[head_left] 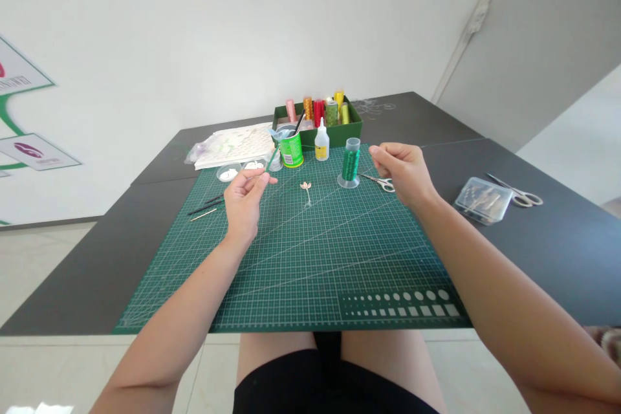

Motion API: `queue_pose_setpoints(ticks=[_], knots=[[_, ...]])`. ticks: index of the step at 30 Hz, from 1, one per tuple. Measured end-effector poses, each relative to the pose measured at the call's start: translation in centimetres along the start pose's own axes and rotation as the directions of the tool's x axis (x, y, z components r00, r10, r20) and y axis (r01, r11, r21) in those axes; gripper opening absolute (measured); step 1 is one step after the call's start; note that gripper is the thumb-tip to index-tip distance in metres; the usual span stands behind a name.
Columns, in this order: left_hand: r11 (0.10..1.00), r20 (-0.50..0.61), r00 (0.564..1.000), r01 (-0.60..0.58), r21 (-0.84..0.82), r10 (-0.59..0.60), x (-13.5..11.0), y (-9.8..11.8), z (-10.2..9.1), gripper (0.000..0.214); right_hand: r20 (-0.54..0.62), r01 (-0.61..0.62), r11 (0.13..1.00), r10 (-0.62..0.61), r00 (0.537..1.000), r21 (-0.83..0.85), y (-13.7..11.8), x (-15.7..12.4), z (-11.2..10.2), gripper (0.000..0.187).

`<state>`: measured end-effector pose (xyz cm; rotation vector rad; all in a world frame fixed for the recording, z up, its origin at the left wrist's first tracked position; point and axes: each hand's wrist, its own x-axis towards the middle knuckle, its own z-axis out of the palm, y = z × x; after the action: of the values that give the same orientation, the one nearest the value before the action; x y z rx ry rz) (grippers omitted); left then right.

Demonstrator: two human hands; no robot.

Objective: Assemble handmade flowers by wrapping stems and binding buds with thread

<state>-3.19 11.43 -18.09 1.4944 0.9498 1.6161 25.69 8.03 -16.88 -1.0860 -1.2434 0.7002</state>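
My left hand is closed in a pinch on a thin green strip, which points up and away from the fingertips. To the right, my right hand is raised with its fingers pinched together; whatever they grip is too fine to make out. Just left of that hand stands a spool of shiny green thread on a clear base. A pair of small scissors lies beside the spool. Between my hands, a small pink flower with a pale stem rests on the green cutting mat.
Behind are a glue bottle, a bright green can and a dark green box of coloured thread spools. Small dishes and dark thin sticks lie left. At right sit a clear plastic case and more scissors.
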Motion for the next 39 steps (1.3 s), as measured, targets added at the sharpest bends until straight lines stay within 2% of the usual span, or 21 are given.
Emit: queue_pose_setpoints(ticks=[6, 11, 14, 18, 20, 23, 24, 25, 26, 28, 30, 33, 36, 39], knots=[[0.999, -0.049, 0.998, 0.042, -0.021, -0.043, 0.8, -0.3, -0.6, 0.026, -0.183, 0.037, 0.999, -0.043, 0.982, -0.032, 0.8, 0.8, -1.3, 0.046], [0.993, -0.062, 0.995, 0.077, -0.092, -0.083, 1.2, -0.1, -0.7, 0.026, -0.252, 0.100, 0.992, -0.116, 0.961, -0.075, 1.6, 1.5, -1.9, 0.045], [0.989, -0.066, 0.993, 0.085, -0.117, -0.094, 1.3, 0.1, -0.7, 0.024, -0.282, 0.077, 0.986, -0.117, 0.952, -0.150, 2.1, 1.6, -2.1, 0.045], [0.999, -0.116, 0.993, 0.003, -0.043, -0.008, 1.3, 0.1, -0.7, 0.023, -0.296, 0.000, 0.959, -0.088, 0.951, -0.284, 2.7, 1.7, -2.6, 0.043], [0.998, -0.128, 0.990, -0.061, 0.031, 0.065, 1.1, 0.0, -0.7, 0.022, -0.321, -0.039, 0.906, -0.108, 0.941, -0.421, 2.8, 1.7, -2.6, 0.036], [0.984, -0.071, 0.988, -0.127, 0.124, 0.137, 0.5, 0.1, -0.4, 0.022, -0.377, -0.002, 0.801, -0.279, 0.883, -0.598, 2.1, 1.2, -1.8, 0.012], [0.979, -0.040, 0.988, -0.140, 0.149, 0.148, 0.1, 0.3, -0.3, 0.021, -0.368, 0.051, 0.787, -0.343, 0.864, -0.615, 1.7, 0.8, -1.2, 0.015], [0.974, -0.010, 0.988, -0.152, 0.170, 0.156, -0.3, 0.4, -0.1, 0.020, -0.336, 0.122, 0.791, -0.387, 0.859, -0.599, 1.2, 0.4, -0.5, 0.022], [0.970, 0.019, 0.987, -0.159, 0.185, 0.158, -0.8, 0.6, 0.1, 0.018, -0.274, 0.202, 0.811, -0.404, 0.873, -0.550, 0.7, -0.2, 0.4, 0.029], [0.965, 0.074, 0.986, -0.164, 0.206, 0.152, -1.7, 1.0, 0.6, 0.017, -0.102, 0.301, 0.888, -0.355, 0.929, -0.347, 0.0, -1.5, 2.4, 0.036], [0.959, 0.106, 0.984, -0.162, 0.232, 0.140, -2.6, 1.3, 1.2, 0.016, 0.118, 0.215, 0.974, -0.206, 0.971, -0.066, -0.3, -2.9, 4.4, 0.043], [0.942, 0.146, 0.977, -0.192, 0.275, 0.156, -3.6, 1.4, 1.8, 0.015, 0.306, 0.007, 0.969, -0.084, 0.948, 0.246, -0.1, -4.4, 6.5, 0.048], [0.898, 0.189, 0.958, -0.272, 0.347, 0.217, -4.1, 1.2, 2.0, 0.014, 0.365, -0.096, 0.944, -0.027, 0.931, 0.317, -0.2, -5.3, 7.4, 0.045], [0.820, 0.214, 0.927, -0.373, 0.435, 0.308, -4.0, 0.8, 1.8, 0.014, 0.345, -0.072, 0.983, 0.010, 0.939, 0.169, -0.8, -5.8, 7.5, 0.041]])
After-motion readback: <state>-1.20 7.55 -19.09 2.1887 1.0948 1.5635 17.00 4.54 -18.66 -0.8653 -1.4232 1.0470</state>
